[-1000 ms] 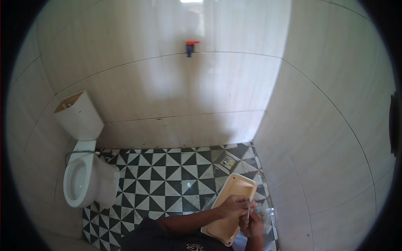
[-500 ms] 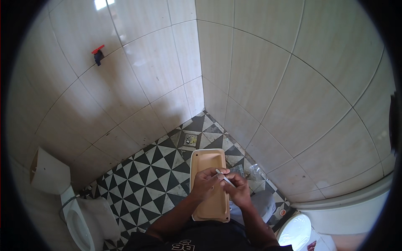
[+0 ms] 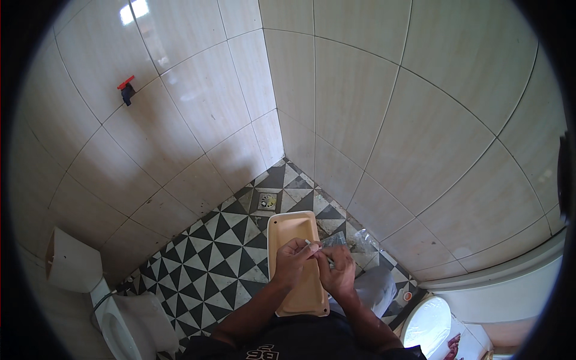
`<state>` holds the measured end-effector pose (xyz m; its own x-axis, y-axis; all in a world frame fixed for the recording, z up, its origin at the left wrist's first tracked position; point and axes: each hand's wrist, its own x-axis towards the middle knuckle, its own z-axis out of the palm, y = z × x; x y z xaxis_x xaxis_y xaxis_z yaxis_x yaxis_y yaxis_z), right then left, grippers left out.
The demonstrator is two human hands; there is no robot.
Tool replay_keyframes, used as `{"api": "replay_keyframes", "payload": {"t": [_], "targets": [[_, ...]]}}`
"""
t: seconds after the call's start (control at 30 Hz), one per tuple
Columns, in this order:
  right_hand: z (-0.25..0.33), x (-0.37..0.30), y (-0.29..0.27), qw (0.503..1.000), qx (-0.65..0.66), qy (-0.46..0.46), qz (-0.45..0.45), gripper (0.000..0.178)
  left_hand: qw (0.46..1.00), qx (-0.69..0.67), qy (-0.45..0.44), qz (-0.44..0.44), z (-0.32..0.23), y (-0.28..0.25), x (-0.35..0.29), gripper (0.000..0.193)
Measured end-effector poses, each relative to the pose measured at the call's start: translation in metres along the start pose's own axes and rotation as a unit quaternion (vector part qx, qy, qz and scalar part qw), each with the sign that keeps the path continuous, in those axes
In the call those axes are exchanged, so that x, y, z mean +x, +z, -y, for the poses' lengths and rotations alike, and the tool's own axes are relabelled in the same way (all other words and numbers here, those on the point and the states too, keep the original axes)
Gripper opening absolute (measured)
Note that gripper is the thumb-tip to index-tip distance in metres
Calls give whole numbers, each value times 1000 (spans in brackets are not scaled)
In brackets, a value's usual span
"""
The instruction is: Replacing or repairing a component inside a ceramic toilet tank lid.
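Both my hands are close together over a shallow, peach-coloured tray-like piece point(image 3: 298, 302) with a pale rim and small corner holes, which extends away from my body. A thin white rod point(image 3: 308, 242) is pinched between my left hand point(image 3: 293, 264) and my right hand point(image 3: 338, 270). Fingers cover most of the rod, and only its far end and a short bit near the right hand show. My right fingers are curled at its nearer part. Beyond my right hand, a clear plastic packet point(image 3: 333, 239) lies partly hidden.
To the left stands a white toilet point(image 3: 123, 321) with a hose beside it. A dark tap with a red handle point(image 3: 126, 90) juts from the tiled wall. A floor drain point(image 3: 267, 201) is near the corner. Crumpled clear plastic point(image 3: 363, 241) and a white round-topped bucket point(image 3: 427, 327) are at right.
The view has shifted slightly. My right hand has turned over the rod, its fingers now curled down, and less of the rod shows than before.
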<state>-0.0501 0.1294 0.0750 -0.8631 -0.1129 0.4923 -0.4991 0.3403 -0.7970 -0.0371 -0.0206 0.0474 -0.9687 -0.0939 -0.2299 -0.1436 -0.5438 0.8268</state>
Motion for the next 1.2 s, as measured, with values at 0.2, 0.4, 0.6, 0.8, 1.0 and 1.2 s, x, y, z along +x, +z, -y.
{"api": "replay_keyframes", "payload": {"t": [0.2,0.4,0.6,0.8,1.0,1.2], "targets": [[2,0,-7,975,169,137,41,24,994,-78,20,74,-5,3,-3,17],[-3,7,-32,683,533,436,243,31,987,-54,-15,148,-4,-13,2,25],[2,-3,-12,897,308,286,133,14,995,-20,70,70,4,2,2,18],[1,-5,-10,992,-107,-69,-12,10,995,-63,41,63,25,-12,9,15],[-9,-12,-13,914,311,248,83,16,982,-125,19,139,-15,29,-10,35],[-4,-5,-13,998,-38,-48,29,10,992,-60,7,107,23,-12,6,32]]}}
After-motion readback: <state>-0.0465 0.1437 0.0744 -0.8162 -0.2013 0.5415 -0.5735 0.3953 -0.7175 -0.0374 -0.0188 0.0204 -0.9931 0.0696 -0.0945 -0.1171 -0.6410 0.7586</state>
